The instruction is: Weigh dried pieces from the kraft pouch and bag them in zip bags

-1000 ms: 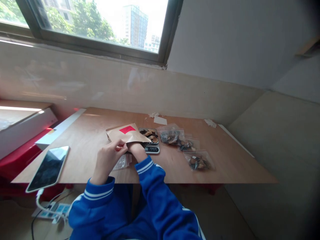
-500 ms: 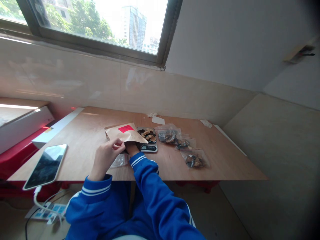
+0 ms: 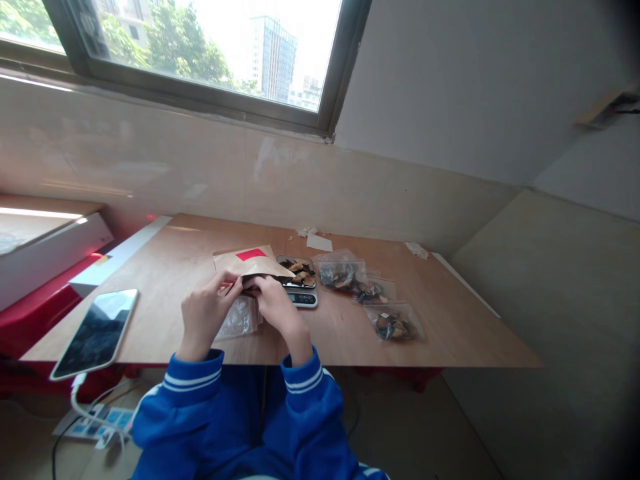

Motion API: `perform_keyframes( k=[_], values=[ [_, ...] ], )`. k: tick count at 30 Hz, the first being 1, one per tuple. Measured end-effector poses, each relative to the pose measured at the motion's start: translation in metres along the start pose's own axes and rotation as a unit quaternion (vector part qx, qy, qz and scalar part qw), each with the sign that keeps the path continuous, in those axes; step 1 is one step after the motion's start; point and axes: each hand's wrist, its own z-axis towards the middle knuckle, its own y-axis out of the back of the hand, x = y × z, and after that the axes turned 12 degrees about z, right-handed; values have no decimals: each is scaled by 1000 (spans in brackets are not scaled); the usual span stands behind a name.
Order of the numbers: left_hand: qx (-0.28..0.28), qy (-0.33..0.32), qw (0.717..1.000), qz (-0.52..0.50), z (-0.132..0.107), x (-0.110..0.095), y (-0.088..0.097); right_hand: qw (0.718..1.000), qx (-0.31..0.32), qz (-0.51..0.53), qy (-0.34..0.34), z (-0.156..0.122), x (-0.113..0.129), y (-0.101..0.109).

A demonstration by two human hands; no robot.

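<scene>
A brown paper bag (image 3: 227, 261) with a red label lies on its side, its mouth towards me. My left hand (image 3: 210, 310) pinches the near edge of that mouth. Curled fingers of my right hand (image 3: 277, 303) are at the opening, close to the left fingertips; what they grip is hidden. Right of the bag, dried mushroom-like slices (image 3: 302, 272) lie in a tray on a digital kitchen scale (image 3: 306, 298), which the bag partly covers. Beneath my hands lie clear plastic bags (image 3: 239, 319).
Several zip bags of dark dried pieces (image 3: 395, 325) lie on the right of the wooden table (image 3: 450, 333). A phone (image 3: 95, 333) with a charging cable rests at the left edge. A white card (image 3: 319, 243) and crumpled tissue (image 3: 416, 250) are near the wall.
My right hand has drawn back out of the paper bag to its mouth, its back and wrist now showing. The left hand keeps its pinch on the bag's edge.
</scene>
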Motion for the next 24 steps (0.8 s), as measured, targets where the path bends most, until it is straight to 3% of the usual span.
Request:
perform_keyframes(
  k=[3,5,8,11,14,16,20,24],
  values=[
    [-27,31,999,-13,1,-2,-2,994,-8,111,-9,-22,19,19],
    [-39,50,996,-57,1,-2,-4,977,-53,203,-31,-32,19,29],
    [-55,77,982,-161,3,-2,-9,940,-129,309,-62,-43,-2,41],
    [-69,101,969,-215,9,-7,-14,916,-208,334,-77,-50,-33,49],
    [-84,116,966,-214,26,-15,-17,920,-271,271,-81,-51,-57,50],
    [-109,124,965,-204,44,-20,-19,938,-274,197,-80,-45,-68,44],
    [-162,124,960,-191,85,-20,-28,976,-211,7,-58,-26,-87,29],
    [-168,133,952,-219,109,-12,-40,979,-151,-131,-30,-13,-106,25]
  ],
)
